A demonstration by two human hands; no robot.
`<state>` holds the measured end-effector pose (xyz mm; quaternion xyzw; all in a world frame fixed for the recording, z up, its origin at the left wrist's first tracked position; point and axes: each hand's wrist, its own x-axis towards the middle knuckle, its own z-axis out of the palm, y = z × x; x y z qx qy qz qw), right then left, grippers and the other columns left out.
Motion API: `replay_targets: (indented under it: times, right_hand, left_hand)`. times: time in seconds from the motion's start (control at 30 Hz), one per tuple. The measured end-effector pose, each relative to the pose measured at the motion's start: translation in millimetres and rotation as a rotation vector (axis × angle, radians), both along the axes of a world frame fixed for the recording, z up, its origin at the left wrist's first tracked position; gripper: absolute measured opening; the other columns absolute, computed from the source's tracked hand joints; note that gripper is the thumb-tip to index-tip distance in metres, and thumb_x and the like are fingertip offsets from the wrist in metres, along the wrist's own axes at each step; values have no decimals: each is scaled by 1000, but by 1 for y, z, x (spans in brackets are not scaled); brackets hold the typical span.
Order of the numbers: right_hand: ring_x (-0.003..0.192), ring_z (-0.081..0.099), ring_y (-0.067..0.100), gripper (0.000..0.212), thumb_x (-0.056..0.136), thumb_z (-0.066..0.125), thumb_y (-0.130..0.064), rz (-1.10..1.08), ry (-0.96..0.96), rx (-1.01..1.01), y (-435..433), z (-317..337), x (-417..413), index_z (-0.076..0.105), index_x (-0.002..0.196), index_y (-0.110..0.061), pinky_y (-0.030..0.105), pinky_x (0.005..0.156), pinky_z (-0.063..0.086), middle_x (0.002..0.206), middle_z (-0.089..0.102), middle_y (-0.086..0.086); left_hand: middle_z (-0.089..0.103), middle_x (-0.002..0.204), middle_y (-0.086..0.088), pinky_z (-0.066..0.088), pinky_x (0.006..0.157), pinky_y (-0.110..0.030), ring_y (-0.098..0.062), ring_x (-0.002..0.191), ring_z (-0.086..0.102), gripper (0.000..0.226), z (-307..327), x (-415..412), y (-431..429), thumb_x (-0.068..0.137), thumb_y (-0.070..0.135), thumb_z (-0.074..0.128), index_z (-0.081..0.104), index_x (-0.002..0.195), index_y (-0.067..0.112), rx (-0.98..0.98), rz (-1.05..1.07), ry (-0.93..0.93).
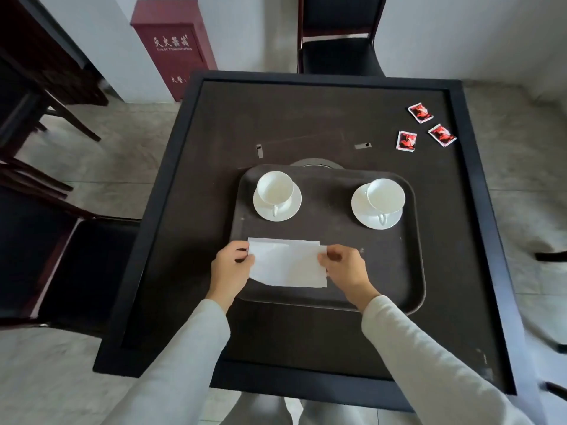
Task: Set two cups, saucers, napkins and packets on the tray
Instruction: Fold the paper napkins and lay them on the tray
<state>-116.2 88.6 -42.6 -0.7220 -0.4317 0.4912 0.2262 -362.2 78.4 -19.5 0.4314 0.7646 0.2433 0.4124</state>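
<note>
Both hands, left hand (230, 269) and right hand (345, 269), pinch the ends of a white napkin (287, 263) over the tray (395, 271) at frame center. Two cups on saucers sit behind it; three red packets (406, 141) lie upper right on the table (306, 118).

The red cabinet (173, 47) bears white Chinese characters, 灭火器箱, with smaller unreadable lettering below.

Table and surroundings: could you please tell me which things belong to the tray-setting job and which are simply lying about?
Part of the job:
tray
two cups
two saucers
napkin, held by left hand and right hand
three red packets

Lying about:
red cabinet
chair
</note>
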Motion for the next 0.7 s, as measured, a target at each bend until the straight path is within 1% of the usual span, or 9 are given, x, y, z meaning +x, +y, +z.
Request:
replay_targets:
  times: [0.07,0.13,0.2,0.27,0.3,0.37,0.5,0.6,0.7]
  right_hand:
    - [83,70,16,10,92,70,-26,-17,-21,-10,2,-5,-4,71,84,-32,28,71,57,85,73,-9]
    - [83,70,14,7,90,72,-26,-38,-30,-15,5,-11,-7,72,86,-32,30,77,57,85,74,-12]
    - [84,69,10,10,88,74,-25,-59,-18,-19,7,-14,-10,70,85,-34,25,75,56,84,73,-17]
    - [82,68,6,15,86,76,-24,-80,-16,-22,8,-17,-13,68,82,-36,16,67,51,82,71,-20]
    - [81,68,4,16,86,77,-25,-92,-17,-24,9,-18,-14,67,81,-37,14,64,48,81,70,-20]
    - [81,67,3,16,84,78,-25,-109,-27,-27,9,-21,-15,67,82,-37,13,65,47,83,71,-18]
    - [83,67,3,16,82,80,-27,-139,-39,-35,10,-26,-15,67,83,-38,19,70,51,85,70,-18]
    - [84,68,3,19,80,82,-29,-174,-12,-30,10,-27,-15,66,82,-40,18,69,50,86,71,-18]
    - [85,69,5,19,80,82,-29,-200,-12,-14,12,-28,-15,66,81,-40,23,74,54,85,72,-18]
  left_hand:
    - [72,110,1,61,86,-41,-20,99,68,25,-7,-3,3,94,9,68,69,118,15,8,-14,32]
    - [71,109,3,61,85,-38,-15,98,67,24,-13,-7,6,94,9,68,69,117,16,22,-24,59]
    - [69,104,7,60,81,-31,-9,92,66,23,-19,-11,9,94,9,68,70,116,16,28,-29,74]
    - [68,96,14,54,72,-19,-1,84,64,22,-24,-13,11,94,9,68,70,114,18,25,-42,83]
    - [66,92,18,52,69,-16,2,82,63,21,-26,-14,12,94,9,68,70,112,19,23,-49,85]
    - [67,90,20,56,69,-20,1,82,65,20,-29,-16,14,94,9,67,71,111,19,18,-60,79]
    - [72,96,12,63,74,-31,-7,87,68,21,-34,-20,15,94,9,66,72,112,19,5,-77,60]
    - [72,101,8,63,74,-33,-9,88,68,21,-35,-21,15,94,11,67,71,113,20,7,-67,62]
    - [71,101,8,63,73,-32,-10,88,68,21,-36,-21,18,94,13,68,70,114,20,20,-70,76]
